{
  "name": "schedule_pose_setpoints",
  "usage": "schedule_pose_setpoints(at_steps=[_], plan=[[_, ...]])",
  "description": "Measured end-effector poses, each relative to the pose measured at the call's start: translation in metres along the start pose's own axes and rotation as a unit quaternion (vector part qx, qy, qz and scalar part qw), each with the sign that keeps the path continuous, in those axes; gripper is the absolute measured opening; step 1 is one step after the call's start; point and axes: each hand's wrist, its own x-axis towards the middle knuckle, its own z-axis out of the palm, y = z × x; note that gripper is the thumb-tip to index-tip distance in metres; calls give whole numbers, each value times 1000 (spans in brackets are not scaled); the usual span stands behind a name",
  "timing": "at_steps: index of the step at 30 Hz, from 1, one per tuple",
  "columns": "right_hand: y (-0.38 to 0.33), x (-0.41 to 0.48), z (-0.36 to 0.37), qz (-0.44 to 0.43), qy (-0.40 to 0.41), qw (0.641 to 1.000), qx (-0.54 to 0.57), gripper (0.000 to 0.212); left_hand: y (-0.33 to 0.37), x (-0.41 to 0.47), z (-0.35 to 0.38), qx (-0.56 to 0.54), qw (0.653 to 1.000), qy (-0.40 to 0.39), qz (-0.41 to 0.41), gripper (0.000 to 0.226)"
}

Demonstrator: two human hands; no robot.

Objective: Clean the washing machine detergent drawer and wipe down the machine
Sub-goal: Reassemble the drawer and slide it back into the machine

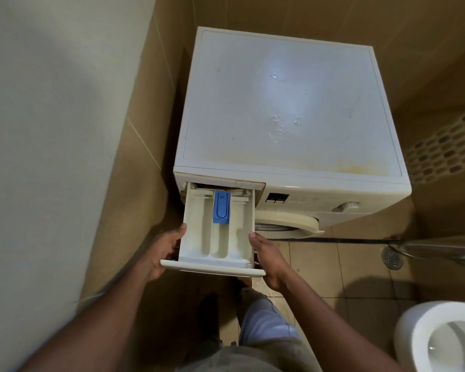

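detergent drawer (218, 237): in the head view it is seen drawn far out of its slot at the upper left corner of the washing machine (287, 103), with its rear end not yet free of the opening. three compartments are shown, and a blue insert (221, 208) is seated in the middle one toward the back. pale residue is seen on the compartment floors.

the drawer is held from both sides, just behind its front panel (212, 267). the left hand (163, 253) is curled round the left wall, with the thumb laid at the rim and the fingers tucked beneath. the right hand (266, 257) is closed on the right wall likewise, thumb tip at the rim; its fingers are hidden under the drawer.

the step in hand is judged to be the removal of the drawer. it would best be kept level and drawn straight toward the body, so that nothing is twisted in the slot and no leftover water is spilled. a release catch may need to be pressed, perhaps at the blue insert, though this cannot be told here. the weight should be borne from below once the rear end is freed.
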Motion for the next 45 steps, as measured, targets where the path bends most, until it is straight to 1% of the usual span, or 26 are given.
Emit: schedule_pose_setpoints(at_steps=[2,9,13,17,21,24,27,30,34,40,42,43,45], plan=[[5,-1,-3,-3,-4,1000,6,21,-1,0,2,3,1000,-6,-1,39],[-7,-8,0,4,5,1000,6,20,0,-1,3,-13,1000,-4,2,35],[-5,-9,2,-6,11,1000,-16,28,0,-2,2,-19,1000,-7,1,32],[-7,-9,2,-9,13,999,-32,36,0,0,-1,-17,1000,-19,0,34],[-9,-9,7,1,8,1000,-17,31,2,1,-4,-6,1000,-10,-12,39],[-9,-9,10,-1,16,1000,-11,40,3,1,-5,-8,1000,-2,-15,40],[-12,-7,9,-5,15,1000,-1,45,6,1,-2,-13,1000,-6,-19,37],[-24,-3,7,-15,29,999,-21,51,14,2,4,-14,1000,-4,-20,35],[-39,7,7,-11,32,999,-26,57,27,8,6,-20,1000,-2,-14,42],[-51,21,8,-2,34,999,-29,56,37,22,5,-8,1000,19,-3,46],[-49,22,7,2,35,999,-31,58,35,22,5,-23,999,23,-7,44],[-48,22,7,1,36,999,-34,58,33,22,6,-47,998,26,-8,43],[-46,18,6,4,36,999,-25,56,26,20,6,-141,989,47,-2,42]])
